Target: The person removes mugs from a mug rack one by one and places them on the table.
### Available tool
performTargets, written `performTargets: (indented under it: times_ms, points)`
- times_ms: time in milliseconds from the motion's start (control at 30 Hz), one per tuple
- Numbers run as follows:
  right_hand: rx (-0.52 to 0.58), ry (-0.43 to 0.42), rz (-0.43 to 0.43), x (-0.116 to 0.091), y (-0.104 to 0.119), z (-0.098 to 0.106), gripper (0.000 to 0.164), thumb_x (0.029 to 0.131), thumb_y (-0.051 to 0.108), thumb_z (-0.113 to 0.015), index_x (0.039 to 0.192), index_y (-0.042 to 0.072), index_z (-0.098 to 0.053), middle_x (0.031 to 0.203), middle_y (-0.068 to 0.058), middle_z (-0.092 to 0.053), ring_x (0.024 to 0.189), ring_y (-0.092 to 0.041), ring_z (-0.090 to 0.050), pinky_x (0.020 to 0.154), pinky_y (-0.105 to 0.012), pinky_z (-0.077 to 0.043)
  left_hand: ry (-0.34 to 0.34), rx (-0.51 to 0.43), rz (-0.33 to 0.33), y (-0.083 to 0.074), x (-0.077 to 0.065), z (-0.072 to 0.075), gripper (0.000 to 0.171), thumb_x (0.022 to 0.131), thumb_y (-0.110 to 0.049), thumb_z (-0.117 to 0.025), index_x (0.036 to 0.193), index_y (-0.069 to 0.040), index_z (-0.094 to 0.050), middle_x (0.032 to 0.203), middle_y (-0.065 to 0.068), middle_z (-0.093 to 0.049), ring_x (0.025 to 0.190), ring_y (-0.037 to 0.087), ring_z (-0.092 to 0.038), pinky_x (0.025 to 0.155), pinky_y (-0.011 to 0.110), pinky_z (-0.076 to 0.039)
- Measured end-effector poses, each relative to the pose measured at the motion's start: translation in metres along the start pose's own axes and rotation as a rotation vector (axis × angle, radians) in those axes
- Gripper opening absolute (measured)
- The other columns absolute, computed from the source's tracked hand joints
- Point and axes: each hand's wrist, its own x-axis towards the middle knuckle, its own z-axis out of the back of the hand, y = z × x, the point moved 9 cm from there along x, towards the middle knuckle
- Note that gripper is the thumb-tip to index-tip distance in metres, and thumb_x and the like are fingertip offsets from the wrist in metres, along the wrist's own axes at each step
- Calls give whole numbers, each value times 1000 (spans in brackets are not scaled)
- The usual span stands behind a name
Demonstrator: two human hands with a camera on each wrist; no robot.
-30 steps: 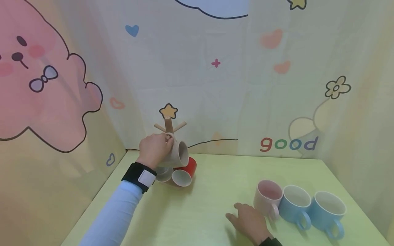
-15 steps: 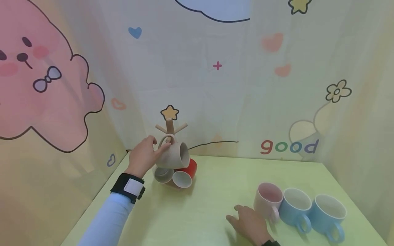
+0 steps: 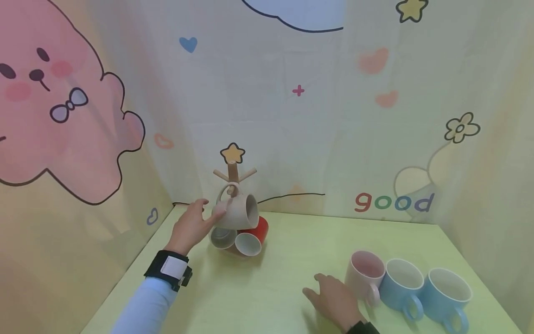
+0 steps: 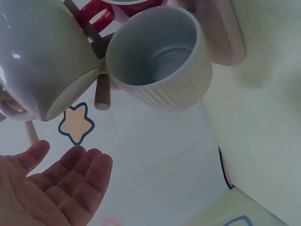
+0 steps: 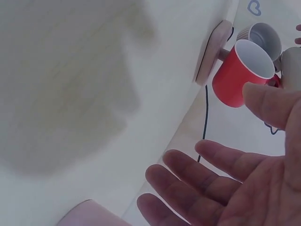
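A light grey mug (image 3: 234,212) hangs by its handle from a peg of the wooden mug tree (image 3: 232,171). My left hand (image 3: 193,227) is just left of this mug with fingers spread; in the left wrist view the palm and fingers (image 4: 96,174) hold nothing. Below hang a red mug (image 5: 235,77) and a ribbed whitish mug (image 4: 188,84). My right hand (image 3: 335,299) hovers over the table beside the pink mug (image 3: 359,273), its fingers loosely spread and holding nothing.
Two light blue mugs, one in the middle (image 3: 394,290) and one at the far right (image 3: 438,297), stand upright beside the pink one, handles toward me. A printed cloth (image 3: 271,116) hangs behind the pale table (image 3: 292,250).
My left hand has let go of the grey mug's handle and drawn back left and down. The mug stays hanging on the tree. My right hand has barely moved.
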Motion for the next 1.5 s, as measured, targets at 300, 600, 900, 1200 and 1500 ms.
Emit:
performTargets:
  times_ms: [300, 600, 900, 1200, 1500]
  points:
    - [9, -9, -18, 32, 18, 11, 63, 90, 46, -68, 129, -3, -59, 120, -22, -65, 112, -40, -61, 90, -56, -49, 110, 35, 56, 24, -16, -18, 109, 81, -82, -51, 150, 0, -33, 148, 30, -38, 133, 49, -41, 99, 68, -38]
    - [53, 17, -46, 44, 31, 9, 65, 90, 47, -67, 132, -2, -58, 126, -22, -63, 117, -39, -58, 95, -56, -47, 143, -41, 52, 32, -21, -32, 111, 78, -75, -63, 153, -1, -28, 151, 27, -34, 135, 48, -38, 101, 68, -36]
    - [38, 79, -75, 42, 34, -8, 66, 89, 49, -68, 129, -3, -59, 122, -23, -64, 115, -40, -59, 95, -57, -47, -101, 19, -175, 0, -13, -26, 112, 70, -46, -88, 155, -9, -26, 152, 21, -32, 133, 43, -40, 100, 63, -41]
    - [28, 101, -81, 39, 30, -16, 67, 89, 50, -68, 128, -3, -59, 121, -23, -64, 114, -40, -59, 94, -58, -47, -281, 314, -464, -45, -22, -31, 107, 64, -37, -94, 147, -4, -35, 146, 19, -37, 133, 37, -39, 106, 55, -40]
    - [26, 82, -71, 34, 29, -15, 65, 89, 48, -68, 127, -3, -60, 120, -23, -64, 113, -40, -59, 93, -58, -47, -330, 461, -531, -62, -22, -44, 111, 65, -43, -93, 148, -2, -31, 144, 19, -38, 133, 34, -38, 109, 51, -37]
